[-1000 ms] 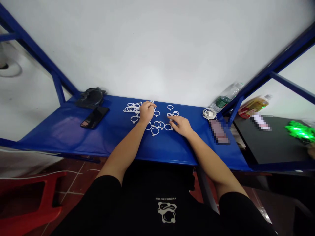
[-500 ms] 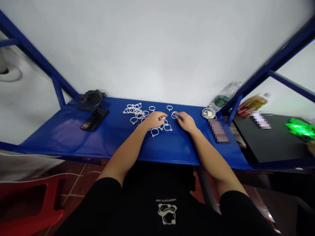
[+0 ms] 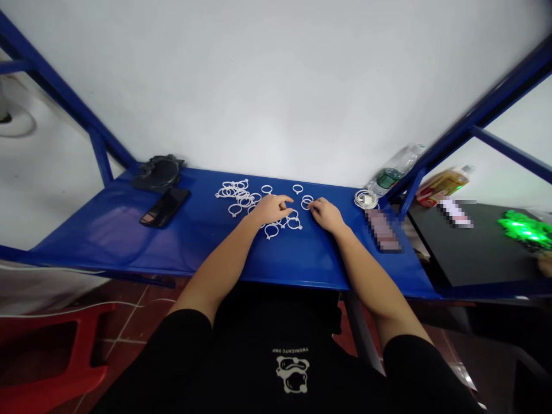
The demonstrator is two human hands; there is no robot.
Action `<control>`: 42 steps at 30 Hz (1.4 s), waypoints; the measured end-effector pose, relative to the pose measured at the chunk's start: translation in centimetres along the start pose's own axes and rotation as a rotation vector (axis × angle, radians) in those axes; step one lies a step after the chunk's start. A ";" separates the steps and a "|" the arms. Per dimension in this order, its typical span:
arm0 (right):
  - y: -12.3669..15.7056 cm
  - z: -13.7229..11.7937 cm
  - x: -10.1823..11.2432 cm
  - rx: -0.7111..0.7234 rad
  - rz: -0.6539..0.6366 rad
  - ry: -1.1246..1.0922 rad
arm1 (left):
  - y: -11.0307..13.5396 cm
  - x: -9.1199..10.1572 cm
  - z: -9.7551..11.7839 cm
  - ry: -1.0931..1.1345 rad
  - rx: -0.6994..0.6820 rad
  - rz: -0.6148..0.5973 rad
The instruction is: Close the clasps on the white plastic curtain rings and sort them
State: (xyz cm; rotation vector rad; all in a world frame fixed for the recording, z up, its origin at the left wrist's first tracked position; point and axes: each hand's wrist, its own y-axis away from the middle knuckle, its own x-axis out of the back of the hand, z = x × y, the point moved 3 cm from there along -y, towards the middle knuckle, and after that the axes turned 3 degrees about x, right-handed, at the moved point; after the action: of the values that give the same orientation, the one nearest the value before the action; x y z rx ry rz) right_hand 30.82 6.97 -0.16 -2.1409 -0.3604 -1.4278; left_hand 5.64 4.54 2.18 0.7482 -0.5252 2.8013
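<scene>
White plastic rings with small tabs lie scattered on the blue table (image 3: 207,247), with a tangled cluster of rings (image 3: 236,192) to the left. My left hand (image 3: 269,210) hovers over more rings (image 3: 294,220), partly covering them; its thumb and index finger are apart with nothing visible between them. Across a small gap, my right hand (image 3: 326,215) pinches the edge of a white ring (image 3: 306,206), which overlaps another ring just behind it. Single rings lie farther back, one ring (image 3: 297,188) between the hands and another ring (image 3: 267,189) behind my left hand.
A black phone (image 3: 166,207) and a dark crumpled item (image 3: 159,172) are at the left. On the right are a coiled white cable (image 3: 366,199), a clear bottle (image 3: 394,172) and a blurred phone-like object (image 3: 383,230). Blue frame posts rise at both sides.
A white piece seen at my left fingertips is no longer visible there, and those fingers have parted. The two rings by my right hand now show more offset. The view has shifted slightly.
</scene>
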 end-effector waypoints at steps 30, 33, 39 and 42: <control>-0.3 0.5 1.8 -0.535 0.649 -1.243 | -0.2 1.6 -1.2 -0.556 0.102 -0.070; -0.5 0.5 1.9 -0.583 0.543 -1.311 | -0.3 1.7 -0.8 -0.484 0.063 0.010; -0.5 0.2 1.8 -0.537 0.465 -1.352 | -0.5 1.9 -0.8 -0.350 0.053 0.105; -0.6 0.3 1.5 -0.513 0.476 -1.377 | -0.5 1.8 -0.8 -0.309 0.036 0.133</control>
State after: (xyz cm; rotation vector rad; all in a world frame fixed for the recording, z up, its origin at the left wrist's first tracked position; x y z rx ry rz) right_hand 31.34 7.51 1.34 -3.0313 0.0941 0.4338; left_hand 3.85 5.47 2.62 1.2076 -0.5957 2.8348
